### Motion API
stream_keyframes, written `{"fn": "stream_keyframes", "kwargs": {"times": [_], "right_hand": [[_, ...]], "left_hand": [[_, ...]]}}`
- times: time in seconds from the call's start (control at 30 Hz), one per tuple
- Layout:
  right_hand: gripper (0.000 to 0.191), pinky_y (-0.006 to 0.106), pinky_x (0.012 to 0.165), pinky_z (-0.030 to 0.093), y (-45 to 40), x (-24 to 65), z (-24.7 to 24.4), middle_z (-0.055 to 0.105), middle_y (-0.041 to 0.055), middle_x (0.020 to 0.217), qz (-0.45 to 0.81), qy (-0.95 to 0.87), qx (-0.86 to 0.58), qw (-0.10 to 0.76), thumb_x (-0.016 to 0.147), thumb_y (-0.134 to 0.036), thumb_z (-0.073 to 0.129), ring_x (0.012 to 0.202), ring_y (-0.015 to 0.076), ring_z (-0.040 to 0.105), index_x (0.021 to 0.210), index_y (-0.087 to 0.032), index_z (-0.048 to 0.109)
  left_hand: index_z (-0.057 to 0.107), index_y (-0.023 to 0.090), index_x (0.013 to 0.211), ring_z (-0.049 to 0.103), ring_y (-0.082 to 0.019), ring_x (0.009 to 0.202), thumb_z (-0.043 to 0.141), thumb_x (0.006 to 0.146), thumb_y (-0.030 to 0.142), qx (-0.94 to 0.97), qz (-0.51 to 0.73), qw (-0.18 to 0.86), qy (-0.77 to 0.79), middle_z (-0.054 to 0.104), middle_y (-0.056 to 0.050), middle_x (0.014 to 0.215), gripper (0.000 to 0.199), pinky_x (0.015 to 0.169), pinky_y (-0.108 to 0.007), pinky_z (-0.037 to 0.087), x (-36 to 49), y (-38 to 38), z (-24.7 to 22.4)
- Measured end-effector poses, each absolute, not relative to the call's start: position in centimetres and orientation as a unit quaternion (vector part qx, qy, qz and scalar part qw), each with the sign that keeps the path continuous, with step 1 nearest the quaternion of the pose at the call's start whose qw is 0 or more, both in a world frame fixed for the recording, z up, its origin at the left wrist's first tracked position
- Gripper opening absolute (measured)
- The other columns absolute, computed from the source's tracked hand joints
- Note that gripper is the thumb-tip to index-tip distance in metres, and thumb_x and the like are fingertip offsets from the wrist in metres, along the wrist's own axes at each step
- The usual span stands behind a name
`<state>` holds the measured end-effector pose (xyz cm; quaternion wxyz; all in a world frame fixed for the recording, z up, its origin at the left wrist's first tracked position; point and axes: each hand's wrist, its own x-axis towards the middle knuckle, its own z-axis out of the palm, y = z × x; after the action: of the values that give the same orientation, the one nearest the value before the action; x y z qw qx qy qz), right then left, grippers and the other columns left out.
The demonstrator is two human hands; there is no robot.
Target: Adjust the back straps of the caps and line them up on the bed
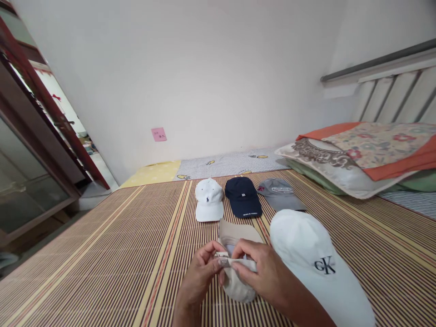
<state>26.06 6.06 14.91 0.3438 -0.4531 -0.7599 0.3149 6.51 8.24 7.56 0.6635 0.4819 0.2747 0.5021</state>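
A beige baseball cap [240, 286] lies on the striped mat with its brim pointing away from me and its inside partly showing. My left hand [200, 268] pinches the cap's back strap beside a small metal buckle [223, 261]. My right hand [255, 265] grips the same strap just right of the buckle, thumb and fingers closed on it. Close to my right forearm rests a large white cap [303, 240] with black "CK" lettering. Beyond the beige cap stand a white cap [209, 200], a navy cap [243, 197] and a grey cap [281, 194] in a row.
The bamboo-striped mat [112, 254] covers the bed. Stacked pillows [340, 159] lie at the right near a headboard [398, 95]. A checked sheet [218, 161] runs along the wall, which carries a pink note [158, 134]. An open doorway [68, 100] is at the left.
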Motion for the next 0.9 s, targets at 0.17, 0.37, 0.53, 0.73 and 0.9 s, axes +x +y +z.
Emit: {"fn": "stream_keyframes", "kwargs": {"times": [0.17, 0.37, 0.53, 0.73, 0.9], "right_hand": [[0.014, 0.028, 0.067, 0.040, 6.0, 26.0, 15.1, 0.068, -0.0017, 0.075, 0.309, -0.755, -0.466, 0.343, 0.084, -0.009, 0.059, 0.072, 0.0160, 0.062, 0.078, -0.021, 0.063], [0.011, 0.027, 0.068, 0.041, 6.2, 26.0, 14.8, 0.069, -0.0014, 0.077, 0.347, -0.748, -0.442, 0.353, 0.084, -0.012, 0.060, 0.073, 0.0159, 0.062, 0.079, -0.021, 0.065], [0.011, 0.027, 0.067, 0.040, 6.2, 26.0, 14.5, 0.069, -0.0020, 0.075, 0.351, -0.745, -0.444, 0.353, 0.085, -0.013, 0.060, 0.073, 0.0157, 0.062, 0.078, -0.021, 0.064], [0.014, 0.027, 0.065, 0.038, 6.3, 25.7, 14.6, 0.067, -0.0015, 0.073, 0.334, -0.742, -0.471, 0.341, 0.084, -0.009, 0.058, 0.071, 0.0163, 0.061, 0.076, -0.021, 0.062], [0.014, 0.027, 0.066, 0.039, 6.5, 25.8, 14.1, 0.067, -0.0016, 0.074, 0.334, -0.743, -0.467, 0.345, 0.085, -0.009, 0.058, 0.072, 0.0164, 0.061, 0.077, -0.021, 0.061]], "left_hand": [[0.066, 0.016, 0.085, 0.049, -0.005, 0.045, 0.089, 0.078, 0.041, 0.482, 0.493, 0.665, 0.288, 0.061, 0.005, 0.062, 0.035, 0.048, -0.017, 0.037, 6.6, 8.0, 8.0], [0.066, 0.016, 0.084, 0.049, -0.005, 0.043, 0.090, 0.075, 0.043, 0.478, 0.494, 0.669, 0.281, 0.061, 0.005, 0.060, 0.037, 0.046, -0.017, 0.034, 6.7, 8.0, 8.2], [0.066, 0.015, 0.082, 0.049, -0.005, 0.042, 0.089, 0.076, 0.043, 0.486, 0.494, 0.660, 0.290, 0.061, 0.004, 0.060, 0.037, 0.045, -0.017, 0.034, 6.8, 8.0, 8.1], [0.065, 0.016, 0.085, 0.047, -0.004, 0.040, 0.089, 0.077, 0.043, 0.487, 0.504, 0.648, 0.298, 0.061, 0.005, 0.060, 0.037, 0.043, -0.016, 0.033, 7.1, 8.2, 8.2], [0.065, 0.015, 0.082, 0.048, -0.005, 0.040, 0.090, 0.075, 0.044, 0.496, 0.510, 0.630, 0.311, 0.061, 0.005, 0.059, 0.039, 0.042, -0.016, 0.034, 7.2, 8.2, 8.3]]}}
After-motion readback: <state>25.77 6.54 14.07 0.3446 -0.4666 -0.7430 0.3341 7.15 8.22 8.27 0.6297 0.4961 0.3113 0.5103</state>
